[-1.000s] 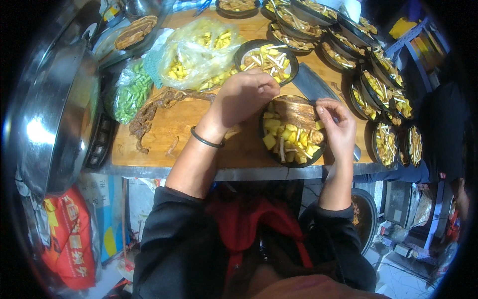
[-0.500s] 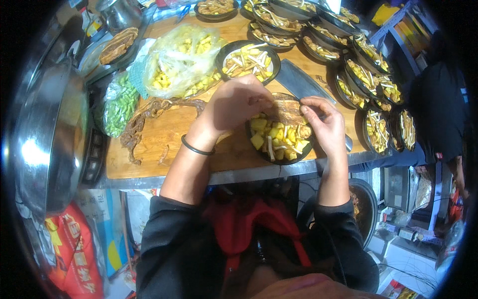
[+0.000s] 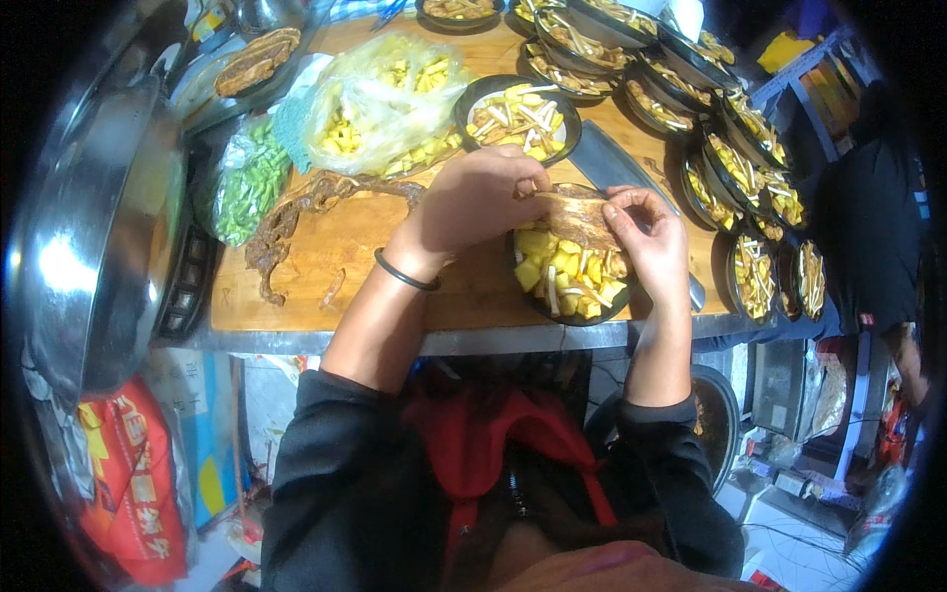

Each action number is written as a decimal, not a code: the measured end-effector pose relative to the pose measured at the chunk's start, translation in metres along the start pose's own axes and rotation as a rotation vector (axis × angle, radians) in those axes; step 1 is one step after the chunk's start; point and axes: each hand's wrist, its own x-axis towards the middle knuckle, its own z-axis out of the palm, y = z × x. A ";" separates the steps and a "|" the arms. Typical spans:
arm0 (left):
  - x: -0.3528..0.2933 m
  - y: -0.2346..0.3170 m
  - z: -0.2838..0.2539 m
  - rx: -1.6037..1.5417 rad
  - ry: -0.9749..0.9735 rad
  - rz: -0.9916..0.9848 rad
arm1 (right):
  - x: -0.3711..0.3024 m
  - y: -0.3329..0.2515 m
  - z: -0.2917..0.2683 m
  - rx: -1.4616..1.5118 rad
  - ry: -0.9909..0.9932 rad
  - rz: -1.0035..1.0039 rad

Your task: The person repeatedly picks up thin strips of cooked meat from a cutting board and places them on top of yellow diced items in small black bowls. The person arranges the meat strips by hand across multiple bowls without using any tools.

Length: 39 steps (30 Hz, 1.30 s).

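As I steer from afar, the meat (image 3: 582,217) looks brown with pale stripes. My left grip (image 3: 488,189) and right grip (image 3: 651,235) pinch its ends, so it is between them, over yellow chunks (image 3: 560,264) in a black bowl (image 3: 582,321).

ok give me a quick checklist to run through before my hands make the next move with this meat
1. Right hand on the meat: ok, thumb and fingers at its right end.
2. Left hand gripping firmly: cannot tell, it reaches the left end but its fingertips are partly hidden.
3. Bowl under the meat: ok, with yellow chunks showing on the near side.
4. Bowl well back from the front edge of the wooden board: not ok, it sits close to it.
5. Broad blade well away from the hands: not ok, it lies just beyond the right one.
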 end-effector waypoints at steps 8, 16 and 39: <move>-0.001 0.000 0.010 0.053 0.095 0.055 | 0.001 0.001 0.000 -0.139 -0.030 -0.017; 0.000 -0.005 0.003 0.068 0.127 0.109 | 0.002 -0.007 0.008 -0.152 -0.015 -0.028; 0.001 -0.008 -0.001 -0.086 0.013 0.053 | 0.000 -0.006 0.008 -0.082 0.019 -0.134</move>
